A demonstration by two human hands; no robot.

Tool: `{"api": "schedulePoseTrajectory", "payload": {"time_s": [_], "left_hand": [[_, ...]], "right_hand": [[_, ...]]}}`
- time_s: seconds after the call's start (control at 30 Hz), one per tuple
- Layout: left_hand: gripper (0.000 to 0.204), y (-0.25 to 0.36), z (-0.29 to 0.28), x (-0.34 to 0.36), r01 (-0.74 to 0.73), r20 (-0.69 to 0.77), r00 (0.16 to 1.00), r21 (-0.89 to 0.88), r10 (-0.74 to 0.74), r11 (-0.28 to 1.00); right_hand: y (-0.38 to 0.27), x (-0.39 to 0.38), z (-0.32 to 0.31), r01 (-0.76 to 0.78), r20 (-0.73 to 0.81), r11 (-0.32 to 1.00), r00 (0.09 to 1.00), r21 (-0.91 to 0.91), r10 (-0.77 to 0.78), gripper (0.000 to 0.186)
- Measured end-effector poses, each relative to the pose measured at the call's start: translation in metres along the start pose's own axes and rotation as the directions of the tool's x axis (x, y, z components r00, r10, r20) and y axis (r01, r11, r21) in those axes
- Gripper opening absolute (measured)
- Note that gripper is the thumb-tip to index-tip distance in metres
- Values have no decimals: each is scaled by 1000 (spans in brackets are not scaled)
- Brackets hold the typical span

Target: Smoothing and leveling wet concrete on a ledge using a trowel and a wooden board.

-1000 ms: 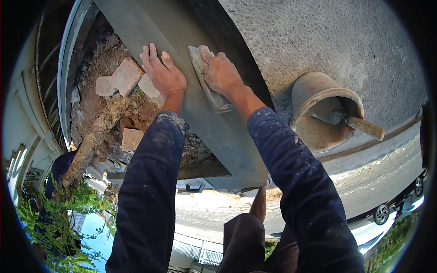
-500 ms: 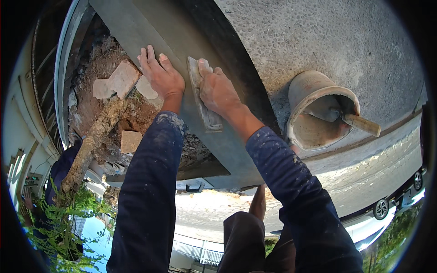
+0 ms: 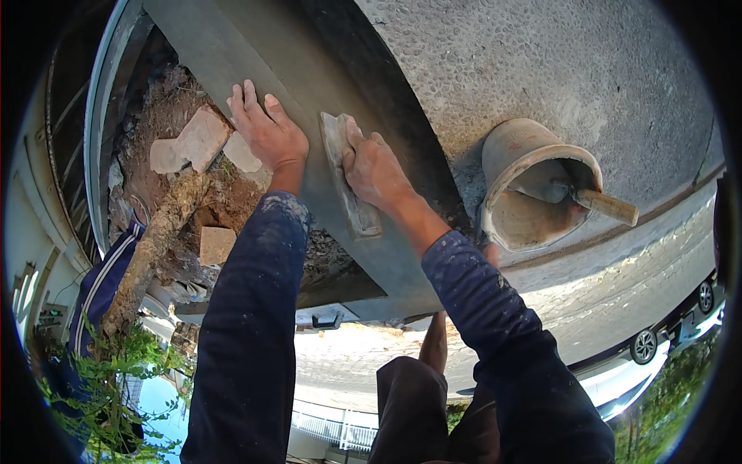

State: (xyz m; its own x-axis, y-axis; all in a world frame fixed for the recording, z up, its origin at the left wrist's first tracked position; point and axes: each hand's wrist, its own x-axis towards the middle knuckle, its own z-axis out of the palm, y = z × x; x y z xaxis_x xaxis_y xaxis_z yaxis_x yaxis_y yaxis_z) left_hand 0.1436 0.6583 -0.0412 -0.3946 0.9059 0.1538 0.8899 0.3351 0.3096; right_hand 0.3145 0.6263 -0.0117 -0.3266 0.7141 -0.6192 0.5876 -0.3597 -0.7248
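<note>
My left hand (image 3: 270,139) rests with its fingers stretched out on the inner edge of a grey, freshly plastered ledge (image 3: 224,39). My right hand (image 3: 379,172) grips a long, mortar-caked plastering float (image 3: 358,213); its fingers wrap round the back, and the grip is hidden under them. The float lies against the smooth grey surface, right of my left hand and apart from it. Both my dark blue sleeves are spotted with mortar.
A mortar-stained bucket (image 3: 519,147) lies tipped at the right, a trowel (image 3: 608,207) inside with its wooden handle sticking out. Inside the ledge are soil, broken slabs (image 3: 204,139), a block (image 3: 217,245) and a tree trunk (image 3: 158,247). Another person's striped sleeve (image 3: 97,286) shows at far left.
The float in my right hand has slid slightly toward me along the ledge. My left hand stays about where it was. At far left, the other person's striped sleeve has come further into view.
</note>
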Motion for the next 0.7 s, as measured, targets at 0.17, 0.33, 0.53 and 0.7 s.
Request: {"api": "schedulePoseTrajectory", "payload": {"time_s": [0.17,0.33,0.53,0.7], "left_hand": [[54,13,0,5,26,15,1000,-7,-26,1000],[55,2,-12,8,26,17,1000,20,-26,999],[55,18,9,0,20,21,1000,-53,-19,998],[55,-6,-8,0,10,11,1000,23,-10,1000]], "right_hand": [[134,-127,13,-206,44,966,976,-154,215,56],[40,33,-15,-141,-42,990,989,-10,140,56],[83,158,2,55,143,934,990,-354,-5,53],[214,-21,78,423,480,626,873,-655,-87,24]]}}
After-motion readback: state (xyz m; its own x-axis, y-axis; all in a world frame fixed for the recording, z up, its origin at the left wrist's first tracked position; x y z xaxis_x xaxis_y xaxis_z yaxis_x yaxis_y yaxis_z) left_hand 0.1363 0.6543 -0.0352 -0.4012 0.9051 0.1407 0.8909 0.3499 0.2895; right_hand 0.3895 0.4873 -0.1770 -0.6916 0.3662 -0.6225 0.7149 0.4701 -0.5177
